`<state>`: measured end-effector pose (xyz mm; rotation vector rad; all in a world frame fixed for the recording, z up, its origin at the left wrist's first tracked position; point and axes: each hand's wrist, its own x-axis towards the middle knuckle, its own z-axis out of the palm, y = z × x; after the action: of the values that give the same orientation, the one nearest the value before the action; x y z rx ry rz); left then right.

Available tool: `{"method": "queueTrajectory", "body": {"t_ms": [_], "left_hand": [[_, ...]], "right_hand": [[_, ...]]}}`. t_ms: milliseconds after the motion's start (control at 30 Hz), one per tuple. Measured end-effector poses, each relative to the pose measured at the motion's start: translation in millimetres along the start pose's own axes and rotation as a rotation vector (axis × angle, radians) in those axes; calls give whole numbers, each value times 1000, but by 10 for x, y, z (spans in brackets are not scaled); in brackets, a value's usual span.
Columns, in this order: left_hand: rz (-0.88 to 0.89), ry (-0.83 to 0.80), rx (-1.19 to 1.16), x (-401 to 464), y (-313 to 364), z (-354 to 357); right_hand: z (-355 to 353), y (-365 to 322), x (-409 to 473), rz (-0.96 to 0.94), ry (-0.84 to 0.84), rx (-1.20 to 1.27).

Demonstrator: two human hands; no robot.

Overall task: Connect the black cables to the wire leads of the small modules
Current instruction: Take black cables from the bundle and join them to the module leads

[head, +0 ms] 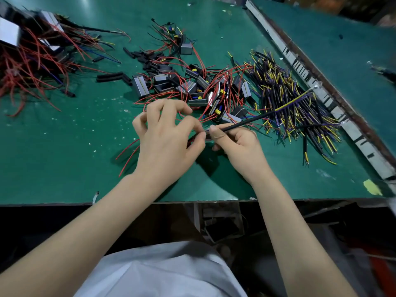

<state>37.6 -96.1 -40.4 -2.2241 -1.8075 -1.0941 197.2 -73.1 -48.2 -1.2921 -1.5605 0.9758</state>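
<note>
The right hand (237,144) pinches a black cable (252,120) slanting toward the tabletop's far right edge, its near end meeting the red lead (128,155) pinched by the left hand (169,136).

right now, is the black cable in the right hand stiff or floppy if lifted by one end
Probably fairly stiff: the black cable juts almost straight out from the right hand without sagging. Likely light, since a fingertip pinch carries it.

Just a scuffed green bench (64,168), metal strip (334,103) along its right side, dark clutter underneath.
</note>
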Motion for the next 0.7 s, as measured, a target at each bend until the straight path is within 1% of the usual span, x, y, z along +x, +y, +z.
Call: {"method": "queueTrajectory", "body": {"t_ms": [67,167,333,567,700], "left_hand": [[-39,-23,2,-40,30,21],[-118,-14,-15,-56,68,46],[-150,5,8,-69,147,82],[-257,13,9,-50,241,177],[-277,19,44,-37,278,221]], "right_hand": [[6,0,5,3,7,3],[1,-11,6,-32,13,-12],[1,3,18,-85,-6,9],[-14,63,39,-98,-19,-15],[-15,63,24,-111,-26,12]]}}
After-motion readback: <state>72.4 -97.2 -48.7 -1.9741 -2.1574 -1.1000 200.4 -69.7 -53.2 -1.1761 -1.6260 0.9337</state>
